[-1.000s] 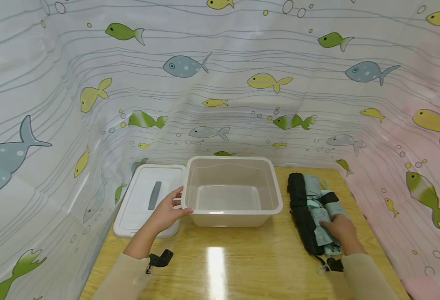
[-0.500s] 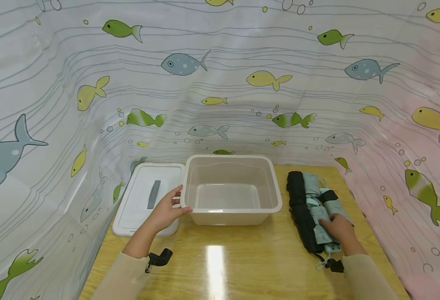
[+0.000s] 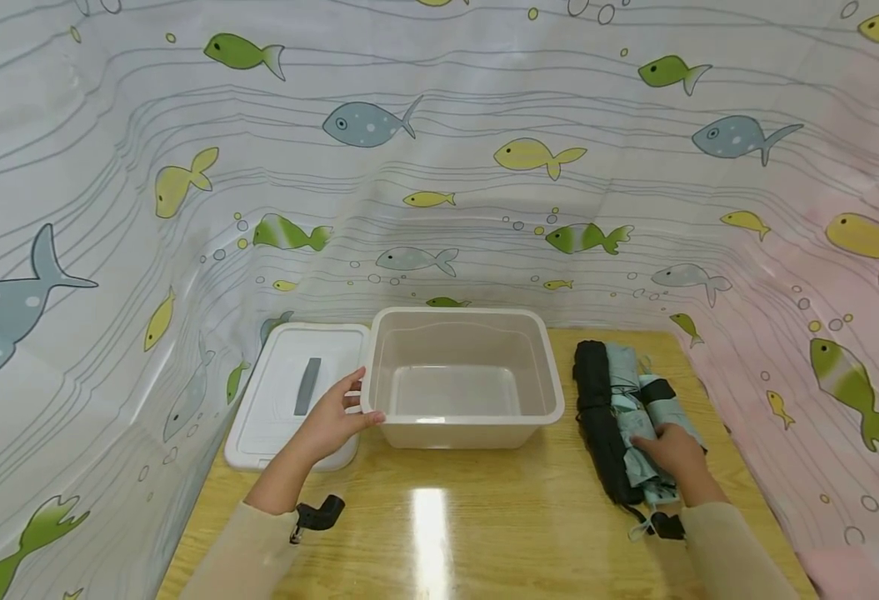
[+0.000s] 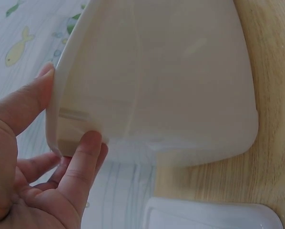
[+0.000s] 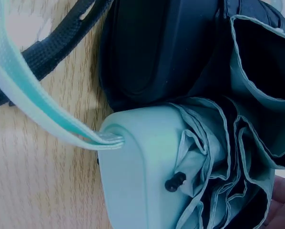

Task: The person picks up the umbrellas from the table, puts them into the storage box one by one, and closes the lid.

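My left hand (image 3: 334,423) holds the near left corner of a beige plastic bin (image 3: 454,435), thumb on the rim and fingers below it. In the left wrist view, fingertips press the bin's side wall (image 4: 190,95). At the right lie folded umbrellas: a black one (image 3: 601,425), and a light teal one (image 3: 629,425) beside it. My right hand (image 3: 681,460) grips the teal umbrella, thumb on its left side. A grey-teal roll with a black band (image 3: 667,408) lies partly under that hand. The right wrist view shows the teal handle (image 5: 128,176) with its strap; only a bit of hand shows.
A white lid (image 3: 274,425) with a grey handle lies flat left of the bin. The wooden table (image 3: 514,508) runs back to a fish-print sheet (image 3: 476,225) hung around it. Black wrist straps trail near both sleeves.
My right thumb has shifted slightly left across the teal umbrella. My left hand keeps its hold on the bin. The head view has tilted slightly.
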Motion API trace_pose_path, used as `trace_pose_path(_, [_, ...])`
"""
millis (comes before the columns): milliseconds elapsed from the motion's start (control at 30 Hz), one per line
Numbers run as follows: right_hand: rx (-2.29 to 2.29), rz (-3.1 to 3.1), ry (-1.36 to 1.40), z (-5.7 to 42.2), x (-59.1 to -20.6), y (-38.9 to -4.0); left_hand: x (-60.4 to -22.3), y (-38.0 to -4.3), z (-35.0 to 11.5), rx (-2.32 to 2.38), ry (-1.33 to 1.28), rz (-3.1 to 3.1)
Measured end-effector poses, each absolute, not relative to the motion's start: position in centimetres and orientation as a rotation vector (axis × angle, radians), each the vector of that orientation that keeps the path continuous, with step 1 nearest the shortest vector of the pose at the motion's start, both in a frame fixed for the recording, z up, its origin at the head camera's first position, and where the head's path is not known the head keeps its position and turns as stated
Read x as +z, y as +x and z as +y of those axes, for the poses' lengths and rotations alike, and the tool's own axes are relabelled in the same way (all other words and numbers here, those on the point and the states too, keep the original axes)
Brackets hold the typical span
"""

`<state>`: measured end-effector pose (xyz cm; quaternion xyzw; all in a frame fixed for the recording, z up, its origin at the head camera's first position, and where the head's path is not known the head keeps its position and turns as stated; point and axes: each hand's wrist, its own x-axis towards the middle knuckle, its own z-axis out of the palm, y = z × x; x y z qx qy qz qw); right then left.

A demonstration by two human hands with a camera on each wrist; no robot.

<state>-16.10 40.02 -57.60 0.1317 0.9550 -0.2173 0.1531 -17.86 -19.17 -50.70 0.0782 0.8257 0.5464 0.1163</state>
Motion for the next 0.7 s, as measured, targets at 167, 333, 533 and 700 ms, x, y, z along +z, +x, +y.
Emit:
trace_pose_path(167, [-0.642, 2.728, 0.397, 40.0, -57.5, -16.2, -50.6, -17.8, -19.1, 1.593, 0.216, 2.422])
trace_pose_path(333, [-0.692, 2.701, 0.411, 40.3, -57.6, -16.4, -50.7, -17.9, -19.1, 1.593, 0.208, 2.423])
trace_pose_path(533, [-0.783, 2.666, 0.425, 41.0, -58.4, -16.4, -50.9, -18.0, -19.2, 1.601, 0.213, 2.423])
trace_pose_path(700, [-0.847, 2.637, 0.432, 41.3, -58.6, -16.4, -50.9, -18.0, -19.2, 1.629, 0.211, 2.404])
